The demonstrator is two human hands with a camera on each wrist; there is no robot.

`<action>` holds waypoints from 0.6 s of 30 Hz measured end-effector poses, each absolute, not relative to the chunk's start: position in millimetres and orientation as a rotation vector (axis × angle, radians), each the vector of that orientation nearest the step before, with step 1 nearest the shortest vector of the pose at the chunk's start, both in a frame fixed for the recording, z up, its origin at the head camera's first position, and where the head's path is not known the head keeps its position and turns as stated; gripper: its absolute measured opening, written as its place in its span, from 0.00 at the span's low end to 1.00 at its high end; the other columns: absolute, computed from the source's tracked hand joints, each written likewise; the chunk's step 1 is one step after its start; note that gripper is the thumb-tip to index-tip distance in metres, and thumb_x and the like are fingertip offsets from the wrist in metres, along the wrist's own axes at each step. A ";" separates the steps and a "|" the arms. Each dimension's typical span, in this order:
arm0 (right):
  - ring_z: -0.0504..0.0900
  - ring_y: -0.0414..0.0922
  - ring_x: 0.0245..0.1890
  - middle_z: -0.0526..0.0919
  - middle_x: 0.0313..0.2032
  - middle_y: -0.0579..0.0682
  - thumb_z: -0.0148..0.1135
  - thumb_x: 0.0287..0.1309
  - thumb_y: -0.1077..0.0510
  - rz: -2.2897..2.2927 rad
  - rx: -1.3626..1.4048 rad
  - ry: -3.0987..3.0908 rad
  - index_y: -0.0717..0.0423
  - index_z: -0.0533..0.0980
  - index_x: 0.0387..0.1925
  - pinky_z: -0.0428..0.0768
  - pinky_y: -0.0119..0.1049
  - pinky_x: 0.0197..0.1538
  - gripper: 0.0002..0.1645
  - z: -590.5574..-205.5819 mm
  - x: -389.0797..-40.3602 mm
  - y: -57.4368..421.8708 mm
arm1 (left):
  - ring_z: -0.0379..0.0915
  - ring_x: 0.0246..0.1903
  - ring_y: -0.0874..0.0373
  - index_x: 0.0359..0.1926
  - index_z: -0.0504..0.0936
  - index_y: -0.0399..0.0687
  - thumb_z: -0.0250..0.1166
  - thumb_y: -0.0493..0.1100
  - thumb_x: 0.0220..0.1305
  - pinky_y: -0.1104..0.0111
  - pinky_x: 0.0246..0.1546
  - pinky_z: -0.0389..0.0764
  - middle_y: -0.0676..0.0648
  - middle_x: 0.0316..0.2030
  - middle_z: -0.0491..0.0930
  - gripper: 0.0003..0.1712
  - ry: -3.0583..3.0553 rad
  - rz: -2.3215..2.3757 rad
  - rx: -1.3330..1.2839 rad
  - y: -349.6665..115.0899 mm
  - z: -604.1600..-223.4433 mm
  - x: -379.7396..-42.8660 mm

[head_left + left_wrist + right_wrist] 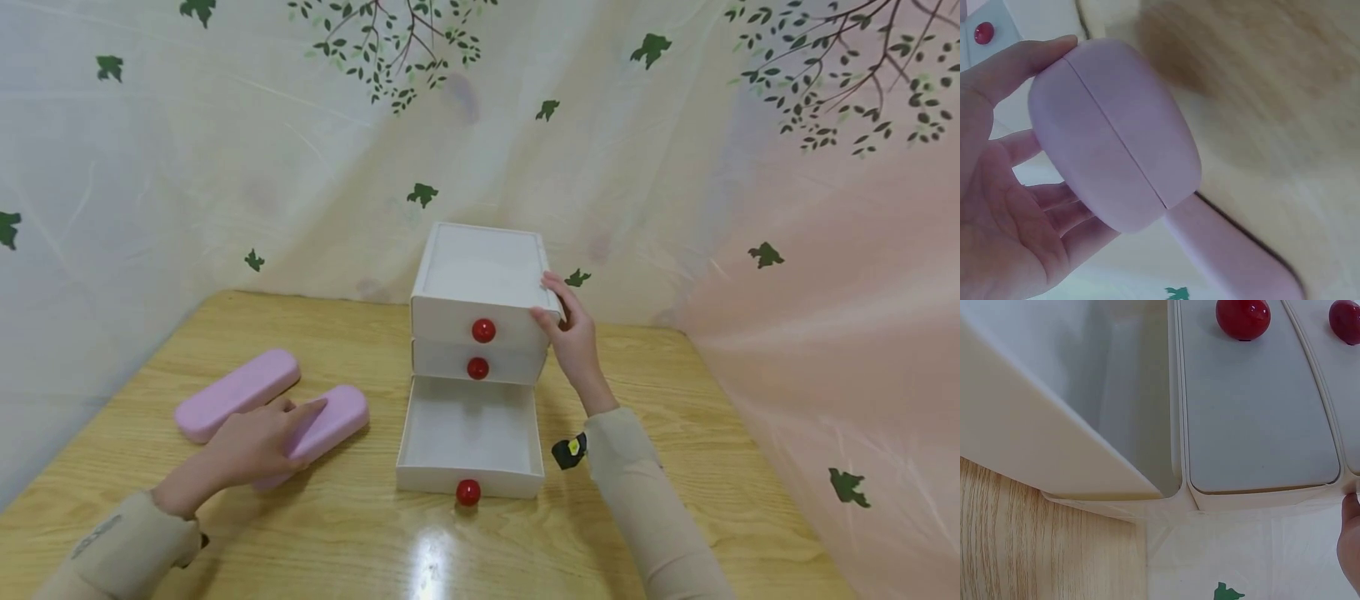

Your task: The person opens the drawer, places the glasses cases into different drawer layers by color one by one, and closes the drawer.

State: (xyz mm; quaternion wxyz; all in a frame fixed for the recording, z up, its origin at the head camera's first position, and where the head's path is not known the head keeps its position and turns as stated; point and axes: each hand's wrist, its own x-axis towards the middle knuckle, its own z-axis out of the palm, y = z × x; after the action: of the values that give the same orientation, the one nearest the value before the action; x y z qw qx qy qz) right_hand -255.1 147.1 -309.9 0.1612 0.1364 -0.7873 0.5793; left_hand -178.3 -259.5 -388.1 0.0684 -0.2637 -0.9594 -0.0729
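Observation:
My left hand (258, 442) holds a pink glasses case (341, 412) with rounded ends, thumb on one side and fingers on the other. A seam runs across the end of this case (1116, 137) in the left wrist view. Just behind it on the table lies a second pink case (240, 392). To the right stands a white drawer unit (483, 267) with red round knobs. My right hand (576, 342) grips its upper right front corner. The bottom drawer (468, 425) is pulled out and nothing lies in it; the two drawers above are closed.
The wooden table (337, 542) carries all of this. A pale curtain (337, 167) printed with leaves hangs behind it, and a pinkish sheet (840, 333) hangs at the right. A black wrist device (570, 452) sits at my right sleeve.

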 end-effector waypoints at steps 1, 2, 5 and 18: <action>0.58 0.50 0.74 0.61 0.72 0.53 0.57 0.66 0.61 1.655 0.390 -2.246 0.60 0.64 0.68 0.66 0.46 0.70 0.30 -309.9 -255.1 147.2 | 0.68 0.27 0.64 0.61 0.76 0.44 0.76 0.51 0.42 0.72 0.20 0.66 0.47 0.35 0.78 0.42 -2.874 -0.215 -0.807 -258.7 -386.0 -178.2; 0.58 0.50 0.74 0.61 0.72 0.53 0.57 0.66 0.62 1.658 0.391 -2.244 0.60 0.64 0.68 0.66 0.46 0.70 0.30 -309.9 -255.1 147.2 | 0.67 0.28 0.64 0.61 0.76 0.44 0.76 0.51 0.42 0.73 0.21 0.65 0.47 0.35 0.79 0.42 -2.862 -0.212 -0.815 -257.0 -383.6 -178.0; 0.58 0.50 0.74 0.61 0.72 0.53 0.57 0.66 0.62 1.665 0.393 -2.237 0.60 0.64 0.68 0.65 0.47 0.70 0.30 -310.1 -255.4 147.5 | 0.68 0.28 0.64 0.61 0.77 0.45 0.76 0.51 0.43 0.72 0.22 0.68 0.45 0.36 0.79 0.41 -2.807 -0.200 -0.855 -251.4 -375.6 -178.4; 0.57 0.50 0.74 0.61 0.72 0.53 0.57 0.66 0.62 1.667 0.400 -2.234 0.61 0.64 0.68 0.64 0.47 0.70 0.30 -310.6 -255.7 147.0 | 0.71 0.27 0.62 0.64 0.74 0.52 0.76 0.54 0.44 0.70 0.27 0.67 0.44 0.42 0.80 0.43 -2.772 -0.184 -0.985 -211.5 -336.1 -177.2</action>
State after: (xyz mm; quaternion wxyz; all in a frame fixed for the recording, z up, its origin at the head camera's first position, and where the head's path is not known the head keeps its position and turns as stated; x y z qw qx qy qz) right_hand -255.7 147.0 -310.6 0.1622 0.1402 -0.7828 0.5841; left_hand -177.2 -211.5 -336.1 0.0968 -0.3327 -0.9360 -0.0621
